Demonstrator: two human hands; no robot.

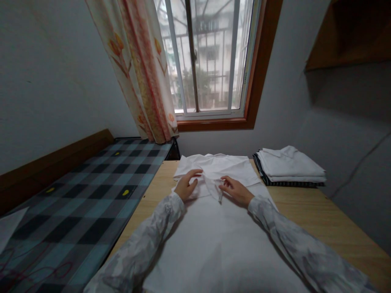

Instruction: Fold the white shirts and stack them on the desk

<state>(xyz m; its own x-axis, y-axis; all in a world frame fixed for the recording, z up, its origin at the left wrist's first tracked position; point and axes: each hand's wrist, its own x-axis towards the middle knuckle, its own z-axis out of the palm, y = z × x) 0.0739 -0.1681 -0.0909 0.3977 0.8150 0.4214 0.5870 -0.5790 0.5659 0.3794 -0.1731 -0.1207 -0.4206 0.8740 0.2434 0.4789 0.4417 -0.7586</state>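
Observation:
A white shirt [220, 240] lies spread along the wooden table, its body reaching toward me and its collar [214, 185] at the far part. My left hand [185, 186] rests at the left side of the collar, thumb and fingers apart on the cloth. At the collar's right side, my right hand [236, 190] has its fingertips bent together on the edge of the fabric. One collar point hangs down between the two hands. Further back, the upper part of the shirt lies flat in loose folds.
A stack of folded clothes [291, 165], white above black-striped, stands at the table's [308, 207] back right. On the left is a bed with a checked cover [91, 203], red cords [39, 268] and a white sheet corner [10, 228]. A window [210, 61] and curtain [146, 73] are behind.

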